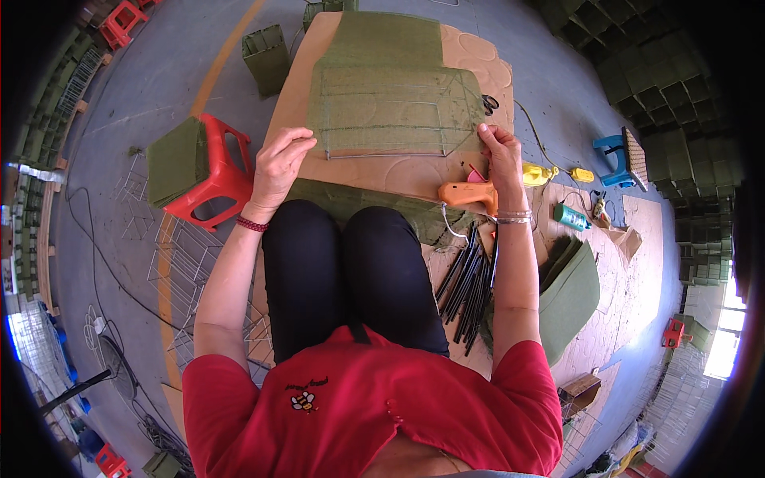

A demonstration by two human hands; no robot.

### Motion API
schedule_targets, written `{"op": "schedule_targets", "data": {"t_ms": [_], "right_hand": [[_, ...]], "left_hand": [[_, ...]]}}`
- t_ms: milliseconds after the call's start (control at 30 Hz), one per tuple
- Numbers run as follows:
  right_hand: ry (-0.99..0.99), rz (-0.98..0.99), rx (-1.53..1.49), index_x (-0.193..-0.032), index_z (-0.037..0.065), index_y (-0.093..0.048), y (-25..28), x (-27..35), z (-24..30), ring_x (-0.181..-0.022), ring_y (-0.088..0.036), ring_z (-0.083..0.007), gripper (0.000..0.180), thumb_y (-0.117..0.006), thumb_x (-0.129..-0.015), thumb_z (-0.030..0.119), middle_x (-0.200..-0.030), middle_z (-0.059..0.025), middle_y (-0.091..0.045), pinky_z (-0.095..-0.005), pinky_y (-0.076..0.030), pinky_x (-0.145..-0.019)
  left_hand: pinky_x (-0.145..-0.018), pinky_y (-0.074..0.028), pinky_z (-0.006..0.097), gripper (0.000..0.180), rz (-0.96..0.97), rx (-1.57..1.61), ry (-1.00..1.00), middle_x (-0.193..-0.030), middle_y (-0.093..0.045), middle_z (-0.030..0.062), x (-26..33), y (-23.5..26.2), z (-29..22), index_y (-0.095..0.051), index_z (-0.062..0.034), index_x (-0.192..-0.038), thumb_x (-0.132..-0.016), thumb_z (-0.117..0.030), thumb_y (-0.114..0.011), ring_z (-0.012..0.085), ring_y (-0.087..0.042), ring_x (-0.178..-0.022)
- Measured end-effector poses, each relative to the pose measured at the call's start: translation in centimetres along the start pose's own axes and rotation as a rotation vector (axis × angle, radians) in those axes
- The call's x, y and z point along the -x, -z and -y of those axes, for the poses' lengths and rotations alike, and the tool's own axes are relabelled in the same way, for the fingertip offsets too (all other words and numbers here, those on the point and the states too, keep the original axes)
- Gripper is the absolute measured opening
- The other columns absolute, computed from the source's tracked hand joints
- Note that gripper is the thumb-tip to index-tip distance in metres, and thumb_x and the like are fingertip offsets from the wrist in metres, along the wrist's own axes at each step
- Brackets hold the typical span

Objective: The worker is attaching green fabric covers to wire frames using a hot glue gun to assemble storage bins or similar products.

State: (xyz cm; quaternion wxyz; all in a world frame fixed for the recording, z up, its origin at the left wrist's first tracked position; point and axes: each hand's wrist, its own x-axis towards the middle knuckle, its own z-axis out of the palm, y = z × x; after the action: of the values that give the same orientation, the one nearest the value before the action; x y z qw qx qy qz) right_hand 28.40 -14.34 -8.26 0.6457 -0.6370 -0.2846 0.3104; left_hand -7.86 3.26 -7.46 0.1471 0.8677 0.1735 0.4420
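Note:
A sheet of green mesh fabric lies over a thin wire frame on the cardboard in front of my knees. The frame's bars show through the cloth, and its near edge sticks out beyond it. My left hand pinches at the fabric's near left edge, thumb and fingers together. On the opposite side, my right hand has thumb and forefinger closed on the right edge. Just below that hand is an orange glue gun. Black-handled scissors rest by the fabric's right side.
Black glue sticks lie right of my knees, beside folded green fabric. A red stool carrying green pieces stands left, near wire frames. A green bottle and blue stool are right. Stacked green boxes line the far right.

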Motion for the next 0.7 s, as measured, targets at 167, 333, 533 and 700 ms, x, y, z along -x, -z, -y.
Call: {"op": "schedule_targets", "data": {"t_ms": [167,333,533,700], "right_hand": [[0.006,-0.014,-0.006,-0.083,0.008,-0.069,0.04,-0.07,-0.19,-0.058,-0.040,-0.0012,0.016,-0.073,-0.090,0.022,-0.068,0.0092,-0.053,-0.0180,-0.031,-0.053],[0.010,-0.023,-0.012,-0.084,0.006,-0.070,-0.06,0.13,0.19,-0.060,-0.042,-0.0023,0.016,-0.074,-0.089,0.020,-0.068,0.0076,-0.054,-0.0187,-0.033,-0.055],[0.004,-0.023,-0.022,-0.083,0.006,-0.070,-0.34,0.24,0.49,-0.059,-0.041,-0.0026,0.016,-0.074,-0.089,0.020,-0.067,0.0078,-0.054,-0.0188,-0.033,-0.055],[0.000,-0.042,0.035,-0.080,0.009,-0.069,-0.43,0.50,0.20,-0.059,-0.041,-0.0024,0.017,-0.073,-0.090,0.023,-0.067,0.0084,-0.053,-0.0191,-0.031,-0.054]], "left_hand": [[-0.077,-0.055,0.032,0.022,-0.001,0.004,0.014,-0.099,-0.067,0.0101,0.06,0.00,-0.11,-0.069,0.0002,-0.092,-0.073,0.010,-0.071,0.0247,-0.067,-0.090],[-0.077,-0.055,0.032,0.022,-0.023,0.000,0.010,-0.099,-0.067,0.0097,0.02,0.01,-0.18,-0.070,0.0002,-0.092,-0.073,0.011,-0.071,0.0246,-0.067,-0.090],[-0.077,-0.055,0.032,0.022,-0.043,0.004,0.030,-0.099,-0.067,0.0096,0.14,0.05,-0.21,-0.070,0.0001,-0.092,-0.073,0.011,-0.071,0.0246,-0.067,-0.090],[-0.079,-0.054,0.032,0.022,-0.019,0.009,0.060,-0.099,-0.067,0.0099,0.31,-0.05,-0.21,-0.070,0.0001,-0.093,-0.074,0.011,-0.070,0.0244,-0.067,-0.091]]}}
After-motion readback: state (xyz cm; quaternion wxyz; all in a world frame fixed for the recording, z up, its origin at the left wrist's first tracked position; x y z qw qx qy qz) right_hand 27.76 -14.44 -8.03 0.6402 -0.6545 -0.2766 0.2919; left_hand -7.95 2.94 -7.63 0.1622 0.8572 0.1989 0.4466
